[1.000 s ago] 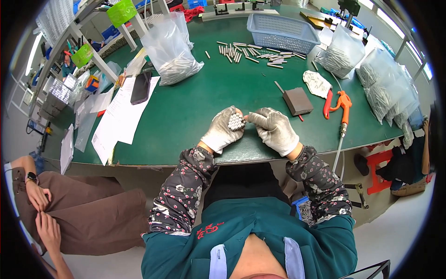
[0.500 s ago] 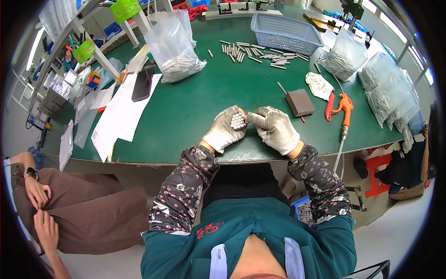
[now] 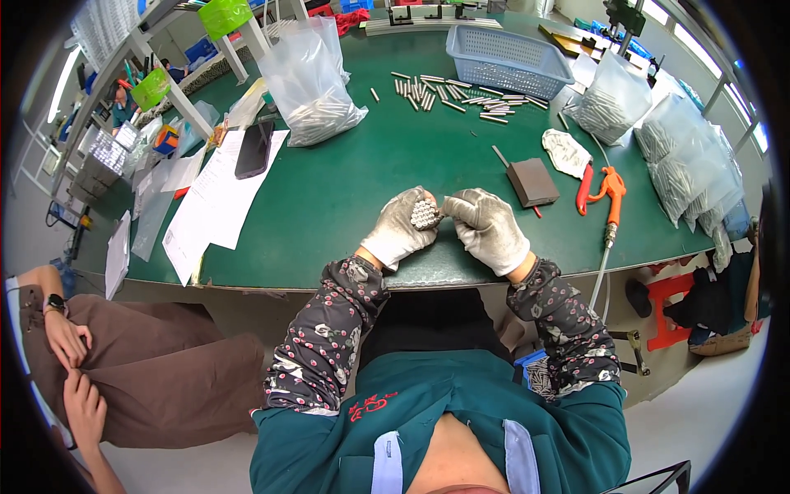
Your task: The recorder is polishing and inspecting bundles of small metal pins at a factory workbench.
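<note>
My left hand (image 3: 398, 230), in a white glove, grips a bundle of small metal rods (image 3: 423, 214) with their ends facing up. My right hand (image 3: 492, 229), also gloved, sits just right of the bundle with its fingertips touching the rods. Both hands rest over the near edge of the green table (image 3: 346, 189). More loose metal rods (image 3: 448, 90) lie scattered at the far side of the table.
A blue basket (image 3: 507, 59) stands at the back. Clear bags of rods (image 3: 311, 82) sit at back left and along the right (image 3: 683, 165). A dark block (image 3: 532, 182), an orange air gun (image 3: 607, 191), a phone (image 3: 253, 150) on papers. Another person sits at the left (image 3: 74, 346).
Both hands stay together at the table's near edge; the right fingers have shifted slightly against the bundle.
</note>
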Demonstrator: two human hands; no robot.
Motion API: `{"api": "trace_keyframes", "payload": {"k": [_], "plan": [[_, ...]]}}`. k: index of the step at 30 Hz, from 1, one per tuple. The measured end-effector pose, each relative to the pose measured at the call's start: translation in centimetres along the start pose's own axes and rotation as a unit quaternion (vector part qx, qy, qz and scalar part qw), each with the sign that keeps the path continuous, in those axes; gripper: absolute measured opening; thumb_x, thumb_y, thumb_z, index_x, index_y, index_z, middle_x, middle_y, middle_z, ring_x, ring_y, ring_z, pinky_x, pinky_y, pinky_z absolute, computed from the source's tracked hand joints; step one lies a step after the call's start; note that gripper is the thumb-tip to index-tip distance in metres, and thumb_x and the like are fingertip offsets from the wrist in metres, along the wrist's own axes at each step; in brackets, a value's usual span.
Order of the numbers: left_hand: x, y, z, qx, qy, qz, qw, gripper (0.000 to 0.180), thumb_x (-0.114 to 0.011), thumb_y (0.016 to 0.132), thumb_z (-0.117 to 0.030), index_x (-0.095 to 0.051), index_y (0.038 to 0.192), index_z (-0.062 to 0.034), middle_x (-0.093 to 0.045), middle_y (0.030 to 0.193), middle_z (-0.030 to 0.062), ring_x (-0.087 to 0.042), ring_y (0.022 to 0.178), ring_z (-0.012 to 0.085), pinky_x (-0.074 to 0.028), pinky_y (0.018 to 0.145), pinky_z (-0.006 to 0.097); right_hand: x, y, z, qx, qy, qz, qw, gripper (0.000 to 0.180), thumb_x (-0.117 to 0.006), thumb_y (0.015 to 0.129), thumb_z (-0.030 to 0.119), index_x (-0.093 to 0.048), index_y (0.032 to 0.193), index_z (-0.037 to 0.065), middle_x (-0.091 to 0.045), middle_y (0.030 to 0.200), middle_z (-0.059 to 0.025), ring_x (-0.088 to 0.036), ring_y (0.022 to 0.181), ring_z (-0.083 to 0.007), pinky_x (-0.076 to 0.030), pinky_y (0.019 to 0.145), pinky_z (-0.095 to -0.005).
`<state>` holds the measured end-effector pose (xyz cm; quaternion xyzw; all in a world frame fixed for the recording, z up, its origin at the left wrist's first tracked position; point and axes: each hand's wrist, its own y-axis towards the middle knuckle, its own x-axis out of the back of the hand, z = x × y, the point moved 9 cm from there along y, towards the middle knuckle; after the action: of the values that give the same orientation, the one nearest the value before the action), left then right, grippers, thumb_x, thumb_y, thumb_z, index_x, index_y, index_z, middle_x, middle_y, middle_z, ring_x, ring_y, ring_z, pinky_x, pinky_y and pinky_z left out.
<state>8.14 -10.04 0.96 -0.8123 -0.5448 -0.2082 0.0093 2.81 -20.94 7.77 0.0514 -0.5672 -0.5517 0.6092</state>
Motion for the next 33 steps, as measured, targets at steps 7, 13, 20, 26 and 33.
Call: {"api": "trace_keyframes", "payload": {"k": [7,13,20,26,33], "plan": [[0.1,-0.1,0.0,0.017,-0.004,-0.012,1.000,0.031,-0.067,0.061,-0.008,-0.051,0.088,-0.0052,-0.055,0.081,0.0086,-0.057,0.075,0.0229,-0.046,0.069,0.031,-0.4,-0.1,0.1,-0.011,-0.020,0.029,0.999,0.034,-0.056,0.067,0.003,-0.060,0.100,0.011,-0.059,0.086,-0.0076,-0.056,0.079,-0.0267,-0.046,0.067,-0.0379],[0.3,-0.1,-0.4,0.020,0.058,-0.035,0.998,0.030,-0.067,0.062,-0.009,-0.052,0.087,-0.0067,-0.058,0.080,0.0085,-0.060,0.076,0.0239,-0.047,0.067,0.032,0.0,0.1,0.4,-0.007,-0.024,0.007,1.000,0.025,-0.057,0.069,-0.003,-0.062,0.091,0.007,-0.062,0.083,-0.0090,-0.058,0.074,-0.0275,-0.048,0.064,-0.0343],[0.5,-0.2,-0.5,0.017,0.056,-0.041,0.997,0.030,-0.067,0.062,-0.012,-0.052,0.087,-0.0068,-0.058,0.080,0.0089,-0.059,0.075,0.0255,-0.047,0.068,0.032,-0.2,0.3,0.4,-0.013,-0.008,0.011,1.000,0.026,-0.057,0.069,-0.002,-0.062,0.093,0.007,-0.062,0.084,-0.0102,-0.058,0.075,-0.0285,-0.048,0.065,-0.0350],[0.4,-0.1,-0.7,0.012,0.086,-0.048,0.995,0.031,-0.067,0.061,-0.012,-0.052,0.088,-0.0071,-0.058,0.083,0.0088,-0.059,0.078,0.0268,-0.047,0.070,0.034,-0.3,0.2,0.5,-0.036,-0.033,0.009,0.999,0.030,-0.056,0.069,0.005,-0.060,0.098,0.010,-0.059,0.080,-0.0069,-0.057,0.076,-0.0267,-0.046,0.067,-0.0374],[0.5,-0.1,-0.6,0.014,0.111,-0.049,0.992,0.033,-0.067,0.061,-0.013,-0.052,0.090,-0.0081,-0.059,0.086,0.0094,-0.058,0.083,0.0288,-0.047,0.074,0.036,-0.4,0.5,0.7,-0.066,-0.066,0.020,0.995,0.027,-0.056,0.069,0.005,-0.060,0.095,0.009,-0.058,0.076,-0.0078,-0.057,0.074,-0.0272,-0.046,0.066,-0.0384]]}}
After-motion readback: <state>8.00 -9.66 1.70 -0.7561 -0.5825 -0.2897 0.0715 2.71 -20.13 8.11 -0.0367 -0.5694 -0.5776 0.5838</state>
